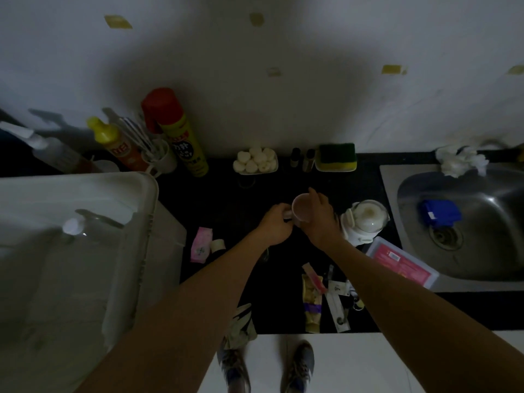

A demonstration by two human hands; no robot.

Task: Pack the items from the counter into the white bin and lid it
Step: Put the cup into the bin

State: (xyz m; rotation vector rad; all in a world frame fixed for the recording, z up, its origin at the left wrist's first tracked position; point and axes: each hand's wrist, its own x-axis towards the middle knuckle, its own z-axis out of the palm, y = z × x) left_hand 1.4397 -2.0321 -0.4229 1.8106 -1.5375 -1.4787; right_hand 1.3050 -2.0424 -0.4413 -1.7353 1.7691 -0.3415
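Grip is two-handed: the pink cup [301, 209] sits between, left hand [276, 224] pinching its handle, right hand [321, 215] clasping its side.

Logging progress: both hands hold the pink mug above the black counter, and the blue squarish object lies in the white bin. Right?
No: the head view shows the blue squarish object in the steel sink, not the white bin. The left hand and right hand hold the pink mug above the black counter.
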